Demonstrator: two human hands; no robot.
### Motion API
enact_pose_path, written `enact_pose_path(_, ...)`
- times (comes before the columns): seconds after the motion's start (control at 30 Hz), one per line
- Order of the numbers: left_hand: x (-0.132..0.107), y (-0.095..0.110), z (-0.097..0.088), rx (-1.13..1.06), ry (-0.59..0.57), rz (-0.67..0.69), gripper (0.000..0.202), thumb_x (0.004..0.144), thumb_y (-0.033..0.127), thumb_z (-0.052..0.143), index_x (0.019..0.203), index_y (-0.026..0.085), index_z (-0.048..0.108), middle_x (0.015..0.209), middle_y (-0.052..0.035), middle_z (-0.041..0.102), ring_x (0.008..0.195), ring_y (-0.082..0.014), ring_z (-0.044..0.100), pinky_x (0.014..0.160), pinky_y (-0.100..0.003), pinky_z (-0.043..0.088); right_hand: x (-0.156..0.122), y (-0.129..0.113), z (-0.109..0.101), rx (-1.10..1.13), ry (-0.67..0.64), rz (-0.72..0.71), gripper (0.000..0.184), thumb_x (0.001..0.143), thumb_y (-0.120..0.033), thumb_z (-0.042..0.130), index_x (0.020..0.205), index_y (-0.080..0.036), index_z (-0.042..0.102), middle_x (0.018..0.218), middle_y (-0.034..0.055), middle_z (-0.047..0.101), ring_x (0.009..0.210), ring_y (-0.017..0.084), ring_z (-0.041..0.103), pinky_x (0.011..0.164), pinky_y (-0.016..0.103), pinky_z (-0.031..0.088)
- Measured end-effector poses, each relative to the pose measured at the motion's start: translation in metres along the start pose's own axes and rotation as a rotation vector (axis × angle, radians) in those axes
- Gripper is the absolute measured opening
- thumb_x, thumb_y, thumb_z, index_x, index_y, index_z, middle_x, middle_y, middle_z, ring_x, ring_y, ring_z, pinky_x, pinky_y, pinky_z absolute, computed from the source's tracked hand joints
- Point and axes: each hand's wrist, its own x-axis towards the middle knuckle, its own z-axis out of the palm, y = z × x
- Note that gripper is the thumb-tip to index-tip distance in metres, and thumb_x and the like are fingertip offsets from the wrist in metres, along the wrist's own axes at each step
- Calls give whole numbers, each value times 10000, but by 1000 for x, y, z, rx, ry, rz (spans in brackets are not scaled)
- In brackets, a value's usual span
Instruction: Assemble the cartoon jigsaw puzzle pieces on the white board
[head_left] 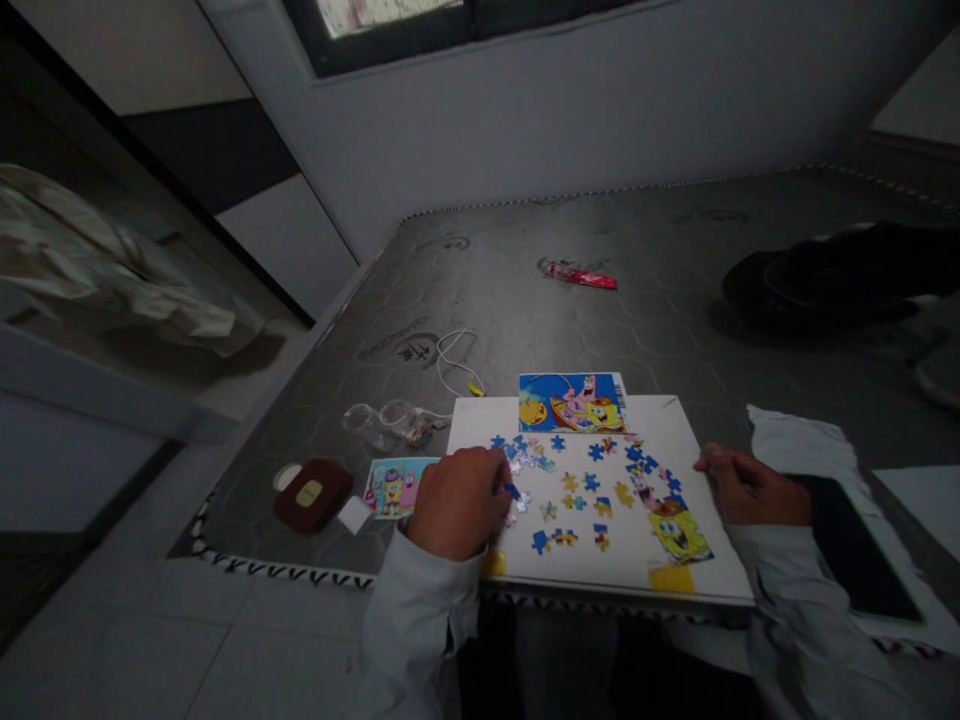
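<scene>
My left hand [459, 502] is over the left part of a white board [622, 560], its fingers closed on a blue puzzle piece [512, 490]. Beside it lies a heap of loose puzzle pieces [529, 453], and several more are scattered across the board's middle. A partly joined puzzle section [679, 535] with a yellow cartoon face lies on the board's right side. At the right edge of the board, my right hand [754, 487] has its fingers curled together; what they hold, if anything, is hidden. A blue picture card [574, 403] rests at the board's top.
Left of the board are a second cartoon card [386, 487], a brown case [313, 495], clear cups [371, 425] and a white cable [448, 365]. A dark tablet [859, 545] lies to the right. Farther back are a red packet [581, 275] and a black object [825, 270].
</scene>
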Motion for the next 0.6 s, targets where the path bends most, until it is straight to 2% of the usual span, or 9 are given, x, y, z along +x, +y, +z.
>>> enact_pose_path(0.2,-2,3,-3,23,8,24,72,867,249,624,875,283,687,908,17,750,886,-241,699,624,-320,347,1,4,2,18,-14,8,538,910,-647,460,833,-190,733,608,12,595,534,185,527,536,308,352)
enact_pose_path(0.47,-5,2,-9,-24,98,-12,41,896,262,649,918,291,668,932,34,754,894,-231,702,651,-325,368,1,0,0,15,-6,-16,534,915,-635,451,821,-190,729,584,5,578,503,172,486,519,303,333)
enact_pose_path(0.6,-6,2,-13,-46,105,-39,220,885,251,688,1085,328,638,964,55,766,886,-222,708,634,-314,363,1,1,0,12,-17,-2,532,914,-636,458,823,-190,733,601,10,591,517,173,503,519,296,328)
